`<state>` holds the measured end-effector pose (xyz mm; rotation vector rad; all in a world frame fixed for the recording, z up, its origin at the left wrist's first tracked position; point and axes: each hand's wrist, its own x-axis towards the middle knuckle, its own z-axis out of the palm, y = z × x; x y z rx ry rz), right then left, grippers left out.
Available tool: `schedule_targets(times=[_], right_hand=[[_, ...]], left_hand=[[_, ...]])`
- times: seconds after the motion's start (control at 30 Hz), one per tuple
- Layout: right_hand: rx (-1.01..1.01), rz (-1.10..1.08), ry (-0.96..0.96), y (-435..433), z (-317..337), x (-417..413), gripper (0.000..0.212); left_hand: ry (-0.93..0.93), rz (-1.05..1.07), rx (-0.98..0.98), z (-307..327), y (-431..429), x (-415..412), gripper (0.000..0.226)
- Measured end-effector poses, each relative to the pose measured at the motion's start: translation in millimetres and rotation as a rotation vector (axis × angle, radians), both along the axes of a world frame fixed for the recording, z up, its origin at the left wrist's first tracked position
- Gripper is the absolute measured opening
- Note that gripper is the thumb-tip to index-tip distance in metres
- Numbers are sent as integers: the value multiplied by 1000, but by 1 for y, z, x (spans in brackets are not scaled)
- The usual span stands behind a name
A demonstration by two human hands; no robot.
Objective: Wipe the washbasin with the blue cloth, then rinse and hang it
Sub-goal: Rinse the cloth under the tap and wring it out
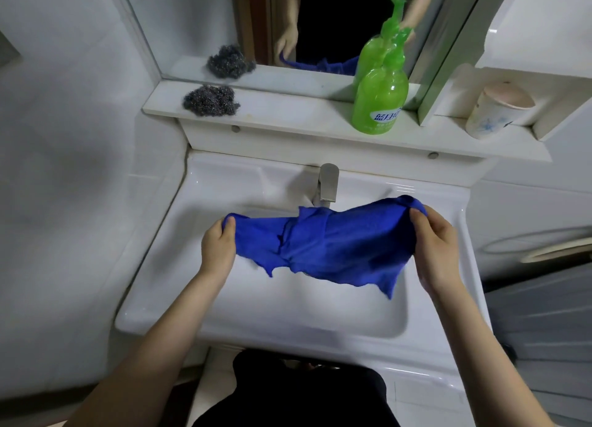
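Note:
The blue cloth (333, 244) is stretched out in the air above the white washbasin (205, 301), just in front of the steel tap (327, 183). My left hand (217, 247) grips its left corner. My right hand (434, 250) grips its right corner, thumb on top. The cloth sags in the middle, with ragged edges hanging down towards the bowl. No water is seen running from the tap.
A white shelf (288, 119) runs behind the basin under a mirror (320, 19). On it sit a steel-wool scourer (209, 101), a green pump bottle (381, 99) and a cup (495, 112) at the right. A tiled wall is at the left.

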<state>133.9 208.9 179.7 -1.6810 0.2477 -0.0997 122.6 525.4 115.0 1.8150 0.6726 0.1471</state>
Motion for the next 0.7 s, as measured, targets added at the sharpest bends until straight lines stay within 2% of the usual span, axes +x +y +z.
schedule_targets(times=[0.1,0.17,0.2,0.23,0.33,0.43,0.5,0.57,0.63,0.7], right_hand=[[-114,109,-50,6,13,1,25],[-142,191,-57,18,21,2,26],[-156,252,-50,25,22,4,25],[-174,322,-38,33,22,5,25],[-219,523,-6,52,16,6,28],[-222,613,2,61,12,7,30],[-238,620,4,60,7,8,30],[-225,602,31,57,2,6,24],[-114,557,70,55,-3,-1,16],[-59,487,64,53,-12,-8,4]], left_hand=[[186,-74,48,-19,8,-3,35],[280,-185,59,-10,2,-4,35],[267,-259,68,0,-4,-4,45],[198,-347,88,14,-13,-2,53],[-127,-647,150,62,-46,6,55],[-239,-884,186,78,-70,17,57],[-232,-894,118,70,-76,21,41],[-256,-802,45,64,-82,19,19],[-288,-729,102,62,-87,19,6],[-320,-670,187,65,-91,19,8]])
